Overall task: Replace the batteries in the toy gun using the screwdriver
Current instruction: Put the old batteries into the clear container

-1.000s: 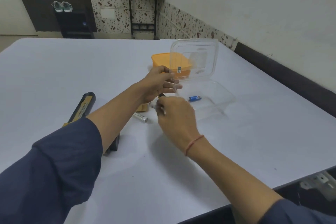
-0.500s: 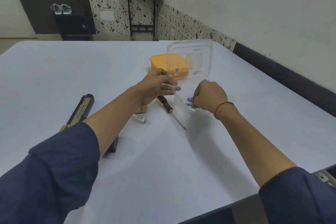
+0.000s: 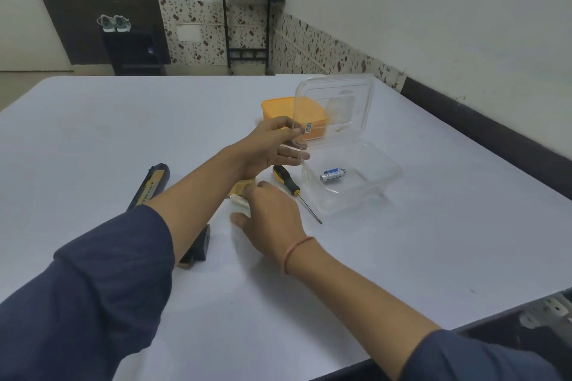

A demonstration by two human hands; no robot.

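Observation:
The black and yellow toy gun (image 3: 151,186) lies on the white table, partly under my left forearm. My left hand (image 3: 269,147) pinches the corner of the clear container's lid (image 3: 335,108) and holds it raised. A blue battery (image 3: 333,175) lies inside the clear container (image 3: 383,182). The screwdriver (image 3: 286,178) with its black and yellow handle lies just left of the container. My right hand (image 3: 272,213) hovers with spread fingers over a silver battery (image 3: 239,200) on the table, beside a small tan cover piece (image 3: 243,187). It holds nothing.
An orange container (image 3: 277,108) stands behind the clear one. The table's front edge (image 3: 464,329) runs close to my right sleeve. A wall lies beyond the table's right side.
My right hand left the clear container, where the blue battery now lies alone, and moved back left to the silver battery. My left hand still holds the lid up.

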